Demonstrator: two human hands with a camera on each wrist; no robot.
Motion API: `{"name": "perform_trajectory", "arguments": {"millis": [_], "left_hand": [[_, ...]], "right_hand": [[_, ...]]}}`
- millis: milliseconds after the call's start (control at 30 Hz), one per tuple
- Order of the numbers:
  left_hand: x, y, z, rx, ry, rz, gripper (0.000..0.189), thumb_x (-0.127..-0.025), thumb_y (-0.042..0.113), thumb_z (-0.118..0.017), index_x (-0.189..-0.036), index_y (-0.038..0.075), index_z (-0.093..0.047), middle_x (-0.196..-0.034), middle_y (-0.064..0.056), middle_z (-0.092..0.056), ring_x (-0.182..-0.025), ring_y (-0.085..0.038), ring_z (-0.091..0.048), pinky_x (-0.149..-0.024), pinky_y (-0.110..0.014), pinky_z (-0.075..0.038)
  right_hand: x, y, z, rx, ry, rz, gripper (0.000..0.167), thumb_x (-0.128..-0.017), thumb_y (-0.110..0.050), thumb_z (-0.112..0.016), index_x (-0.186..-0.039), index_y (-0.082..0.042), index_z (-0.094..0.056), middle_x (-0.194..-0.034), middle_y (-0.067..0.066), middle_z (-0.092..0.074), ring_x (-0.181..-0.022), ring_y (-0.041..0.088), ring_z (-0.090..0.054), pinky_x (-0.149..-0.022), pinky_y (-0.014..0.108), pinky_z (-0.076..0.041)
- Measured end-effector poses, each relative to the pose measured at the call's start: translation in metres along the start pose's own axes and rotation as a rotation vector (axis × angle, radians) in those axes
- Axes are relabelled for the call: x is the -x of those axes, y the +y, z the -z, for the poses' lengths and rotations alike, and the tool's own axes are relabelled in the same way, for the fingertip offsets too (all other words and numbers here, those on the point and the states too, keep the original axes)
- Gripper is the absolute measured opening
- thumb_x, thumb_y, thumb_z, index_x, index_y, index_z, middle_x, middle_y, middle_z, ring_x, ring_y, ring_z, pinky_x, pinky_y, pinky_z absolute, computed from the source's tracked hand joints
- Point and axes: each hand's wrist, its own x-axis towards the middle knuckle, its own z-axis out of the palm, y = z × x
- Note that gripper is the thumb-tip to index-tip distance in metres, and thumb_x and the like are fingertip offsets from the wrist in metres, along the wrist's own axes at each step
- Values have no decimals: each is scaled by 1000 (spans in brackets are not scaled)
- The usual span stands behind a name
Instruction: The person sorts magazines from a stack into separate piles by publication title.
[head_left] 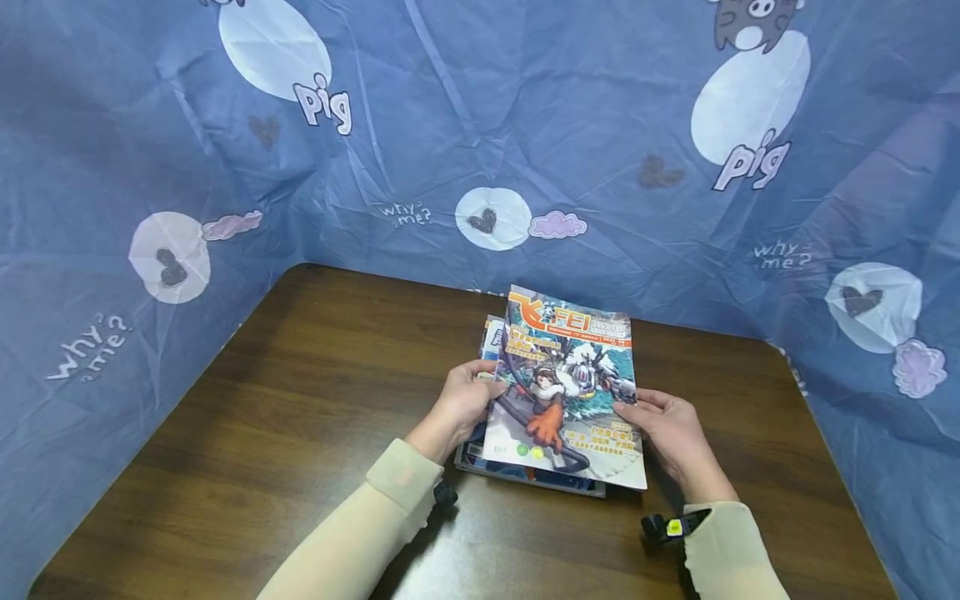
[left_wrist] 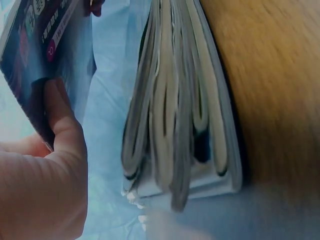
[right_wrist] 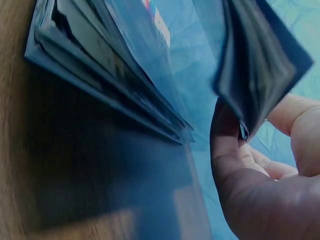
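Observation:
A magazine [head_left: 570, 392] with an illustrated cover and orange "FEI" lettering is held by both hands, face up in the head view. My left hand [head_left: 459, 406] pinches its left edge, thumb on the cover. At the right edge, my right hand [head_left: 671, 427] grips it the same way. Beneath lies a stack of magazines [head_left: 525, 477], mostly hidden by the held one. Both wrist views show a gap between the held magazine [right_wrist: 257, 65] and the stack [left_wrist: 170, 115], whose page edges fan unevenly.
The stack rests on a dark brown wooden table [head_left: 315, 400] with rounded back corners. Blue cloth [head_left: 420, 125] printed with pigs, hearts and words hangs behind the table and along both sides. A black wrist device [head_left: 675, 527] sits by the right cuff.

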Motion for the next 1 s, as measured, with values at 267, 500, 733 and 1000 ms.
{"name": "perform_trajectory", "arguments": {"millis": [267, 500, 733, 1000], "left_hand": [[2, 3, -6, -3, -19, -10, 41, -91, -13, -60, -132, -13, -54, -87, -12, -66, -64, -15, -65, -55, -31, -58], [2, 5, -16, -29, -29, -26, 44, -91, -12, -60, -134, -12, -53, -88, -12, -65, -66, -15, -64, -57, -32, -59], [-1, 1, -23, -39, -33, -28, 41, -91, -12, -62, -131, -11, -55, -91, -15, -66, -65, -16, -65, -57, -32, -59], [-3, -2, -33, -41, -48, -22, 43, -92, -10, -62, -134, -11, -53, -102, -21, -67, -70, -18, -66, -63, -36, -61]], "right_hand": [[1, -4, 3, 37, 56, 34, 60, -91, -16, -79, -138, 9, -52, -112, 14, -69, -86, 13, -68, -71, 27, -57], [4, -7, 11, 85, 112, 59, 58, -90, -18, -80, -135, 7, -54, -113, 15, -68, -84, 11, -66, -70, 25, -56], [6, -8, 16, 90, 130, 66, 58, -91, -16, -79, -136, 8, -53, -119, 19, -67, -84, 11, -67, -70, 25, -57], [7, -4, 28, 81, 128, 58, 60, -91, -18, -79, -138, 8, -51, -117, 16, -69, -84, 12, -68, -70, 27, -58]]}}
